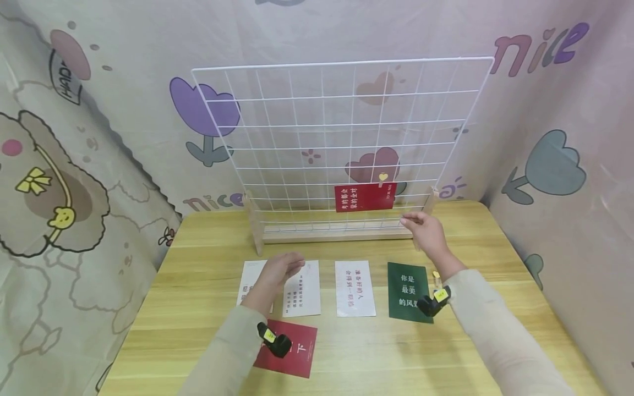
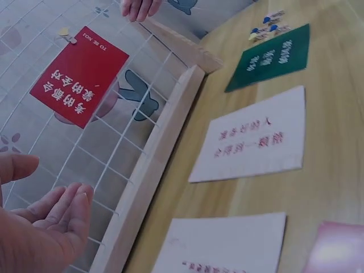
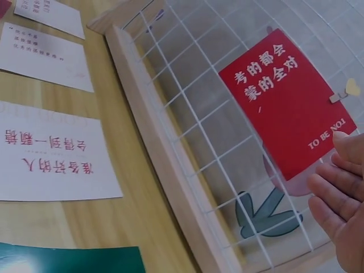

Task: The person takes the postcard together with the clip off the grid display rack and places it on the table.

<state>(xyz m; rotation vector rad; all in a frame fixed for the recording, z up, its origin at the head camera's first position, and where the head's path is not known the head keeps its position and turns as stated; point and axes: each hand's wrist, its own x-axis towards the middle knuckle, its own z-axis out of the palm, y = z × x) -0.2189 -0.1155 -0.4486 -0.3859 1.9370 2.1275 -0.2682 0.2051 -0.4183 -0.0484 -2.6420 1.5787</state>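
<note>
A red card [image 1: 361, 197] with white lettering hangs sideways on a white wire grid [image 1: 342, 64], held by a small wooden clip [image 3: 340, 98] with a yellow heart. My right hand [image 1: 427, 234] hovers just below and right of this card, fingers loosely bent with nothing in them. In the right wrist view its thumb tip overlaps the card's lower corner. My left hand [image 1: 278, 272] is held over the white cards on the table, thumb and fingers apart and holding nothing. Its forearm covers part of the leftmost white card [image 1: 253, 270].
The grid stands in a wooden base [image 1: 342, 236]. Before it lie another white card [image 1: 303, 289], a white card with red lettering [image 1: 355, 289], and a green card [image 1: 409, 291]. A second red card [image 1: 297, 355] is nearer me. Several small clips [image 2: 267, 29] lie beside the green card.
</note>
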